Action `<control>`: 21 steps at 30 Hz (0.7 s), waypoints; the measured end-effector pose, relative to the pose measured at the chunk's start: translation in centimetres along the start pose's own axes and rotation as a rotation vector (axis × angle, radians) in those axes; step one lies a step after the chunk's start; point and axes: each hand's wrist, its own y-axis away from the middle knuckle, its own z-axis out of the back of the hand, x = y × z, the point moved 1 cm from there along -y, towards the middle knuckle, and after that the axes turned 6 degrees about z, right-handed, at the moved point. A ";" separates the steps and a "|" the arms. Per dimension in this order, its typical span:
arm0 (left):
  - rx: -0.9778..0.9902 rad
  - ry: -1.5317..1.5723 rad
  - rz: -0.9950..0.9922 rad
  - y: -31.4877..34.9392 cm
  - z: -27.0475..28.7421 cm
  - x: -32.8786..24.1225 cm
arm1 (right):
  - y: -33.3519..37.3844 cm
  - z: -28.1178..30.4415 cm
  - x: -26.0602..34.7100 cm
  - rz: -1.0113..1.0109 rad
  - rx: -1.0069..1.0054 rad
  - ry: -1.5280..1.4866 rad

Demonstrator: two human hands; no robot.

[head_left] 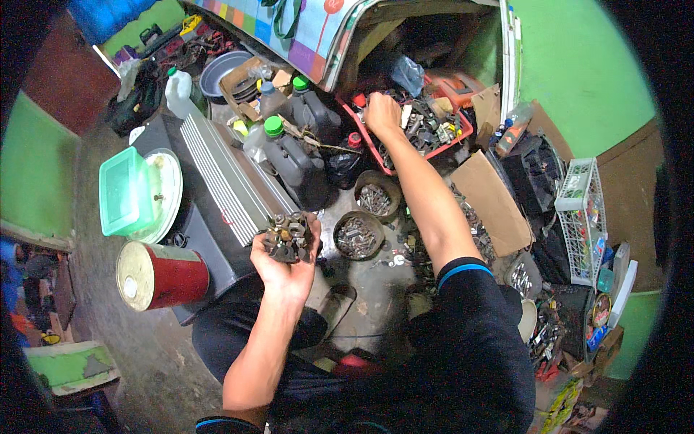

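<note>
My left hand (284, 271) is cupped, palm up, around a heap of small dark metal parts (289, 237), some of them like nuts. My right arm stretches forward to a red tray (464, 134) full of mixed metal pieces (423, 129). At the tray's left side, my right hand (383, 113) has its fingers curled down and closed. What lies under those fingers is hidden. Between my arms, two round tins stand on the floor, a far tin (396, 189) and a near tin (381, 248), both holding small metal pieces.
Dark jugs with green caps (295, 163) stand left of the tins. Further left are a grey ridged metal piece (235, 181), a red can (181, 273) and a green plastic box (124, 192). To the right lie a cardboard sheet (491, 202) and a white basket (580, 217).
</note>
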 end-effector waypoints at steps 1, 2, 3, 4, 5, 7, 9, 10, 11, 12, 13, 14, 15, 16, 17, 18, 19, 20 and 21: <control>-0.020 0.008 -0.004 0.2 -0.2 0.1 | 0.1 0.0 0.4 0.059 -0.025 0.057; -0.041 0.016 -0.009 0.4 -0.3 0.2 | 0.3 -0.2 0.9 0.118 -0.051 0.113; -0.027 -0.001 0.006 0.4 -0.2 0.2 | 0.4 -0.6 1.3 0.121 -0.114 0.092; -0.019 0.007 0.030 0.6 -0.3 0.4 | 0.2 -0.6 1.5 0.082 -0.092 0.105; -0.011 0.015 0.054 0.8 -0.5 0.5 | 0.1 -0.4 1.5 0.015 -0.074 0.071; 0.031 0.011 0.086 0.8 -0.5 0.5 | -0.7 0.3 1.1 -0.150 0.058 0.013; 0.038 0.004 0.051 0.6 -0.3 0.2 | -0.6 1.0 0.7 -0.232 0.038 -0.091; 0.045 0.005 0.043 0.5 -0.2 0.3 | -0.5 1.8 0.5 -0.271 -0.029 -0.132; 0.077 0.014 0.060 0.4 -0.2 0.3 | -0.6 1.9 -0.5 -0.268 -0.137 -0.179; 0.091 0.013 0.072 0.5 -0.2 0.5 | -0.5 2.4 -1.5 -0.265 -0.245 -0.224; 0.097 0.018 0.071 0.6 -0.3 0.4 | -0.1 3.9 -1.3 -0.275 -0.259 -0.304; 0.099 0.029 0.073 0.8 -0.3 0.4 | 1.0 5.4 -0.9 -0.267 -0.334 -0.401; 0.107 0.033 0.078 1.0 -0.5 0.4 | 2.4 5.8 -1.1 -0.276 -0.355 -0.466; 0.110 0.045 0.091 1.1 -0.8 0.6 | 4.1 6.8 -1.5 -0.284 -0.384 -0.523; 0.123 0.045 0.079 1.1 -0.5 0.3 | 7.1 8.7 0.1 -0.247 -0.329 -0.559; 0.148 0.037 0.095 1.0 -0.6 0.7 | 9.6 7.9 -1.7 -0.185 -0.389 -0.515; 0.063 0.060 0.068 1.3 -1.0 0.9 | 12.5 7.9 -1.4 -0.228 -0.294 -0.525; 0.082 0.064 0.085 1.3 -0.9 0.8 | 15.0 7.4 -2.0 -0.341 -0.112 -0.541; 0.088 0.062 0.094 1.5 -0.8 1.1 | 17.6 5.8 -3.1 -0.371 -0.058 -0.594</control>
